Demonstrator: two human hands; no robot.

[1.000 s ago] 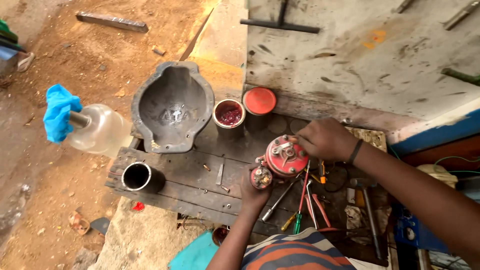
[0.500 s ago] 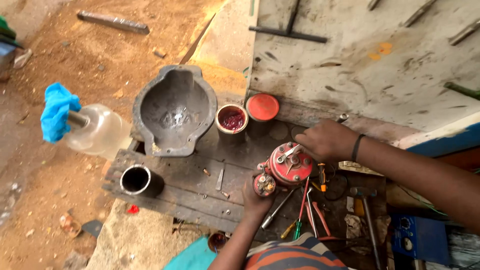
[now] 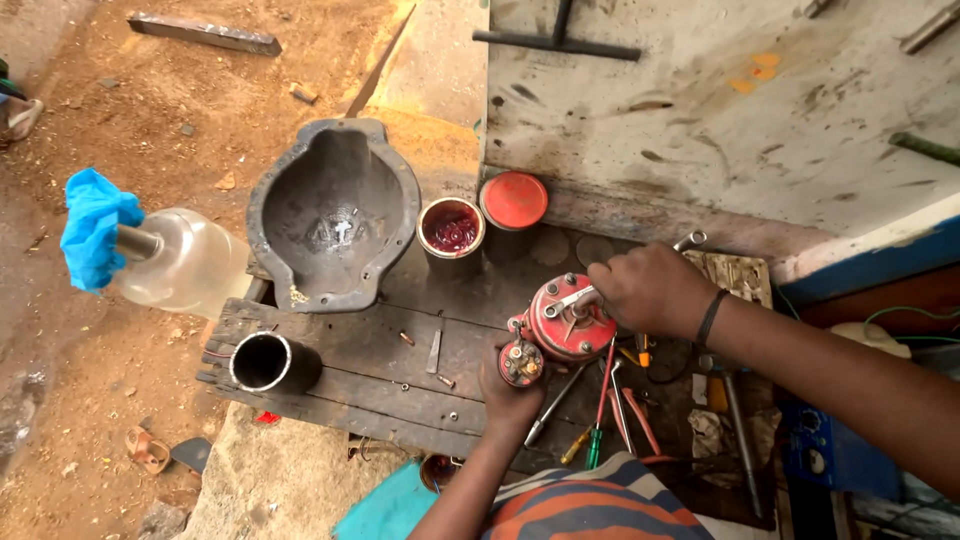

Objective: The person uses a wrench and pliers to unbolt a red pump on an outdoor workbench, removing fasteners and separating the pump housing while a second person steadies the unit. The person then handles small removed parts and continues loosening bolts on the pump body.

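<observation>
My left hand (image 3: 512, 392) grips the small cylinder on the near side of a red round motor part (image 3: 560, 318) that stands on a dark wooden pallet (image 3: 370, 385). My right hand (image 3: 648, 290) holds a silver wrench (image 3: 578, 299) against the top of the red part, and the wrench's far end sticks out past my knuckles. A black band circles my right wrist.
A grey metal basin (image 3: 330, 215), an open tin of red grease (image 3: 452, 232) and its red lid (image 3: 514, 200) sit behind. A black pipe piece (image 3: 268, 363), a plastic bottle with blue cloth (image 3: 150, 255), and screwdrivers and pliers (image 3: 605, 415) lie around. A stained board (image 3: 720, 110) stands beyond.
My head has shifted slightly, so the scene sits differently in view. My right hand has edged along the top of the red part with the wrench. My left hand keeps its hold.
</observation>
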